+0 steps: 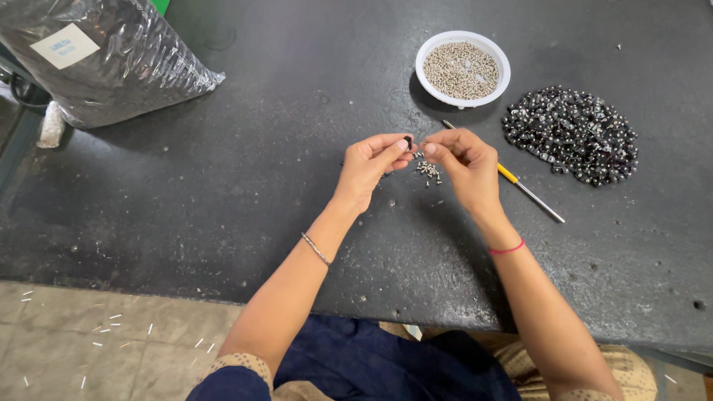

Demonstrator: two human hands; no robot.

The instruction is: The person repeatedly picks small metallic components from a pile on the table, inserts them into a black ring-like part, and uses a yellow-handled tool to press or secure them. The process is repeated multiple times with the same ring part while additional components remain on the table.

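The table is dark, matt and rough, speckled with pale flecks. The white bowl looks like smooth plastic and holds dull metal bits. The black beads shine glossy. The bag is crinkled, shiny clear plastic.

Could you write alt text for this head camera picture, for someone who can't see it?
Seen from above, a person's left hand pinches a small black part while the right hand meets it over a dark table. Nearby lie a white bowl of tiny metal pieces, a heap of black parts, a yellow-handled tool and a plastic bag.
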